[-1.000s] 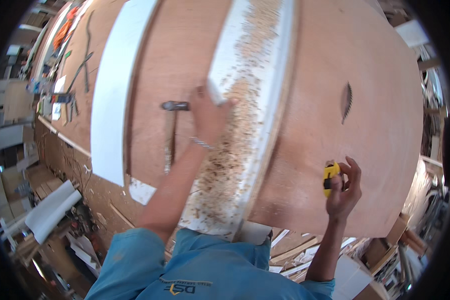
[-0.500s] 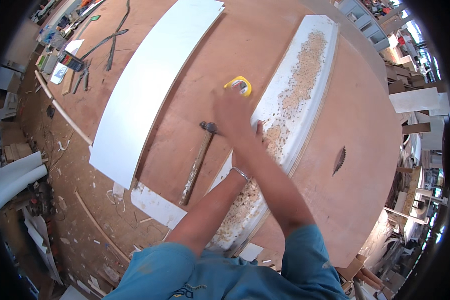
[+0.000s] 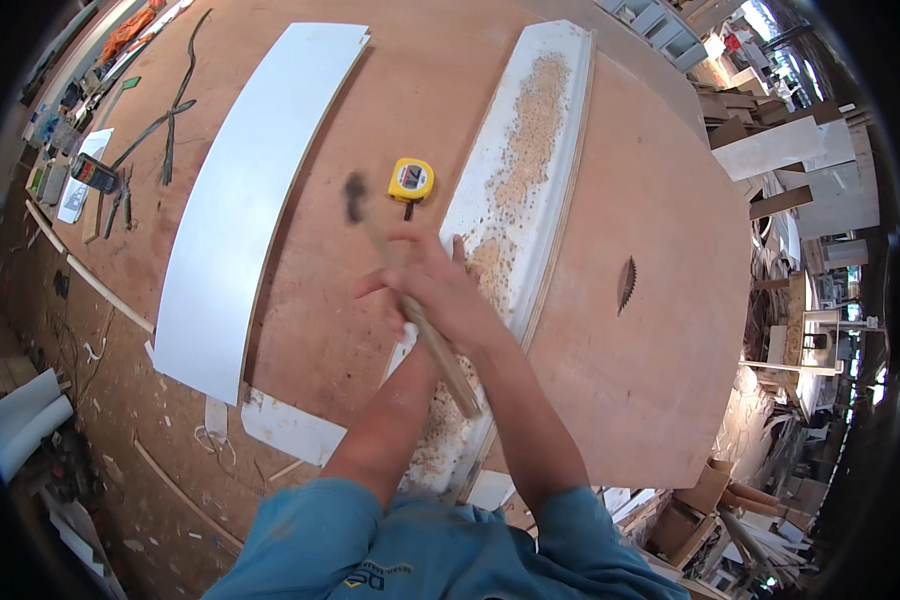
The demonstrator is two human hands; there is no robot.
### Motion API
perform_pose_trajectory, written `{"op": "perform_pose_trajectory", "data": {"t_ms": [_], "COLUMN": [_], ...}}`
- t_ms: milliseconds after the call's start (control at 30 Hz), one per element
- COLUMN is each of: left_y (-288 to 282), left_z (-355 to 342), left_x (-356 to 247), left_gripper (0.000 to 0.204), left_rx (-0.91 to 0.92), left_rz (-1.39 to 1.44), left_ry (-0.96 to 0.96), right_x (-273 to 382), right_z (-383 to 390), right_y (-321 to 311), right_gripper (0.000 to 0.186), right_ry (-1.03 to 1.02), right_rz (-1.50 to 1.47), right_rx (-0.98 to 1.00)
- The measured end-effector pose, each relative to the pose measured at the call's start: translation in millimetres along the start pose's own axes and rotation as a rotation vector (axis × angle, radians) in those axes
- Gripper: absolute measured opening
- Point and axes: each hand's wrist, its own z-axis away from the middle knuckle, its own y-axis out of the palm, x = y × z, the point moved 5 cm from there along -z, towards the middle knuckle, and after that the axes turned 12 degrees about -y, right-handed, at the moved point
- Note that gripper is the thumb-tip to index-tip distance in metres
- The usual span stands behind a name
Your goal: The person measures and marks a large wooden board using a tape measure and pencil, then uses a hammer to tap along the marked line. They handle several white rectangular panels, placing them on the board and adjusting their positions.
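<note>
My right hand [image 3: 440,291] is loosely round the wooden handle of a hammer [image 3: 456,383], some fingers spread to the left; the hammer's head is motion-blurred. My left hand [image 3: 459,250] is mostly hidden beneath it, fingertips showing at a long white strip [image 3: 488,175] strewn with tan crumbs and flakes, so its grip cannot be made out. A yellow tape measure [image 3: 410,178] lies on the plywood surface [image 3: 650,400], just beyond the hammer's head and left of the strip. A wide curved white panel [image 3: 225,210] lies to the left.
A toothed blade [image 3: 627,285] lies right of the strip. Dark straps [image 3: 175,120], pliers [image 3: 120,205] and a can [image 3: 94,174] are at the upper left. A short white offcut [image 3: 290,428] is near me. Stacked boards [image 3: 770,150] stand right; scraps litter the floor [image 3: 140,410].
The tape measure, earlier in my right hand, now lies left of the strip. My right hand has crossed leftward over my left and taken hold of the hammer, lifting it from where it lay.
</note>
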Motion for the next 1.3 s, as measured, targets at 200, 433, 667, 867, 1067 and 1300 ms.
{"op": "perform_pose_trajectory", "data": {"t_ms": [200, 433, 667, 867, 1067, 1300], "left_y": [-0.4, -0.5, -0.8, 2.7, 2.1, 3.9], "left_z": [-4.0, 3.9, 1.8, 5.7, 2.4, 6.1], "left_x": [-7.1, -10.5, -9.0, -14.2, -9.3, -10.7], "left_gripper": [0.061, 0.06, 0.061, 0.062, 0.062, 0.062], "left_rx": [0.008, 0.021, 0.02, 0.011, 0.009, 0.02], "left_rz": [-0.039, -0.016, 0.0, 0.008, 0.001, 0.005], "left_ry": [0.015, 0.027, 0.014, 0.038, 0.019, 0.017], "right_x": [31.9, 65.3, 27.8, 9.6, 23.7, -4.7], "right_z": [68.3, -6.1, -47.0, -50.2, -46.0, -38.8], "right_y": [-164.2, -264.0, -281.2, -299.1, -279.4, -290.2], "right_gripper": [0.039, 0.045, 0.046, 0.048, 0.043, 0.043], "right_ry": [-0.344, -0.075, 0.093, 0.1, -0.021, -0.128], "right_rz": [0.679, 0.723, 0.953, 1.143, 1.211, 1.453], "right_rx": [-0.726, -0.698, -0.521, -0.476, -0.756, -0.789]}}
